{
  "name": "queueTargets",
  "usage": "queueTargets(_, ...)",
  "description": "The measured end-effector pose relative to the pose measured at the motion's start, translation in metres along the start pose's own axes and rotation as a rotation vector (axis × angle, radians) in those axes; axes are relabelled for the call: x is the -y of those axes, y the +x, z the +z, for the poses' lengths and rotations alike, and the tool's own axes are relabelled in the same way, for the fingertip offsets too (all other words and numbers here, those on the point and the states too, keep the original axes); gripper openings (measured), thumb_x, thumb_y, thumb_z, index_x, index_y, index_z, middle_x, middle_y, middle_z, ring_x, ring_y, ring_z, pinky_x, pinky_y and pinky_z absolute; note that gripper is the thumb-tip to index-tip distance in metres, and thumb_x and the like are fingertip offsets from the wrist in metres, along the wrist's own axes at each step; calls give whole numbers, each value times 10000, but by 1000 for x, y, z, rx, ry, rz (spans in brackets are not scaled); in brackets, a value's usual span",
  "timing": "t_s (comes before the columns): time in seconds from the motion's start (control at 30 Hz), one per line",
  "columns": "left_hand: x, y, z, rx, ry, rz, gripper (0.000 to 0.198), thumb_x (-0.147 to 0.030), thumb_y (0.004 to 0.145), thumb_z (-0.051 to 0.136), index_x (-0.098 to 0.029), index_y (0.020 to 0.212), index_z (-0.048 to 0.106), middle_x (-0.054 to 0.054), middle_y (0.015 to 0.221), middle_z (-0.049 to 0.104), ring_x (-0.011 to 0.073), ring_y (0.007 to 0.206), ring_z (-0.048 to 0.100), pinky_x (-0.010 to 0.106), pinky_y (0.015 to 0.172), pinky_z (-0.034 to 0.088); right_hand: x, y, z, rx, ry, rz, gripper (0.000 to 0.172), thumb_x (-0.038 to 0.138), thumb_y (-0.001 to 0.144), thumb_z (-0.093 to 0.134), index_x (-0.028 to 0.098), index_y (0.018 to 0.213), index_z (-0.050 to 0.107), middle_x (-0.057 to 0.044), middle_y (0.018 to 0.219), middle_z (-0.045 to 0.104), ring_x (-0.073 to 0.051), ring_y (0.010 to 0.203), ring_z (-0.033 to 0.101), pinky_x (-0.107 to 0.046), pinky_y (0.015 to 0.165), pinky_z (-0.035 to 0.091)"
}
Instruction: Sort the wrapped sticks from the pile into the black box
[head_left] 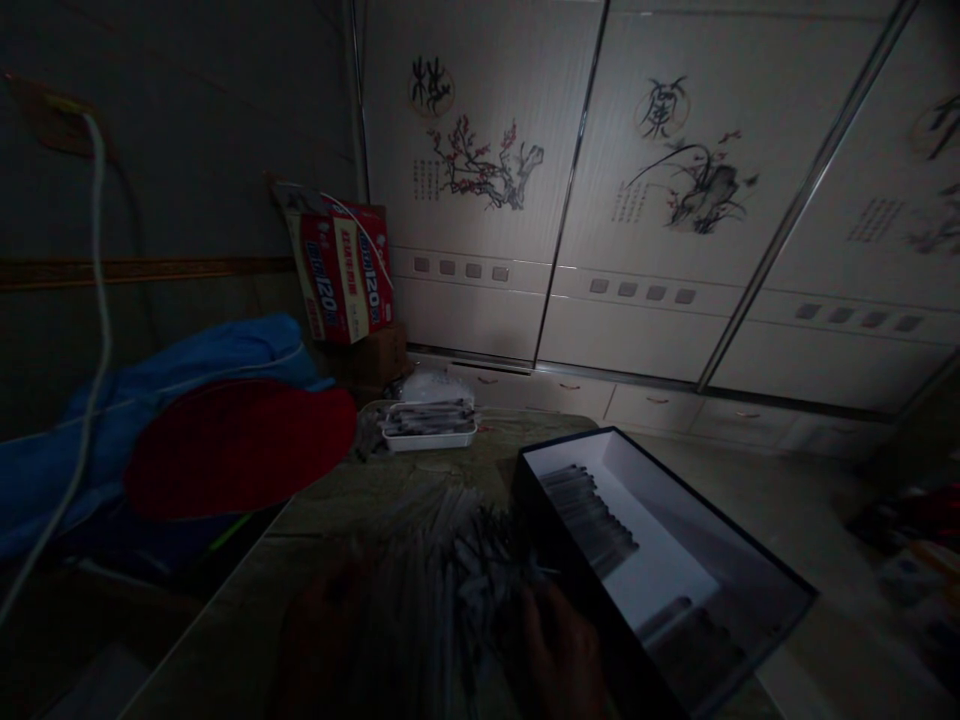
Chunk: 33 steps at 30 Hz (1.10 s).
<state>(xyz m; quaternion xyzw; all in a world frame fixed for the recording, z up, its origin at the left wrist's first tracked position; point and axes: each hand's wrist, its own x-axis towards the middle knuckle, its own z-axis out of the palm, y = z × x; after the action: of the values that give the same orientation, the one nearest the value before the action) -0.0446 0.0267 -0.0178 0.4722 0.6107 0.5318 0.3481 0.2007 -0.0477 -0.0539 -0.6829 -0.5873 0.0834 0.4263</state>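
Note:
The scene is very dim. My left hand (pixel 326 630) and my right hand (pixel 562 650) rest low in the view on a loose pile of thin pale sticks with dark ends (pixel 442 560) spread over the table (pixel 337 500). Whether either hand grips any sticks is hidden by the dark. Right of the pile stands an open black box with a white inside (pixel 675 560), holding a row of dark sticks at its far end. A small white tray (pixel 429 428) with more sticks sits at the table's far edge.
A red round cushion (pixel 240 445) on blue cloth (pixel 150 390) lies left of the table. A red and white carton (pixel 341 265) leans in the corner on a brown box. Painted wardrobe doors (pixel 645 180) fill the back. A white cable (pixel 94 330) hangs at left.

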Motion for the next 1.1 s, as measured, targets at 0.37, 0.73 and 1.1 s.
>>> queueTargets(0.37,-10,-5,7,130,331,7,285,-457,659,586,-197,582,673,-4,544,673,190,543,614,233,491,436,-2,5,-3,-34,142,114,346,406,924,396,176,1051,621,-76,986,708,-186,915,669,-227,772,496)
queueTargets(0.73,-6,-7,6,124,392,52,291,-438,720,541,-198,675,700,10,625,711,184,592,646,253,537,473,35,21,-67,-129,322,146,324,459,891,439,190,904,619,1,661,624,-154,602,596,-214,536,440)
queueTargets(1.1,-7,-10,8,68,346,76,264,-393,713,532,-223,729,733,-22,682,732,201,665,674,228,554,490,-53,72,-124,607,-320,-32,371,49,650,496,188,942,677,-92,1037,708,-225,974,643,-299,850,458)
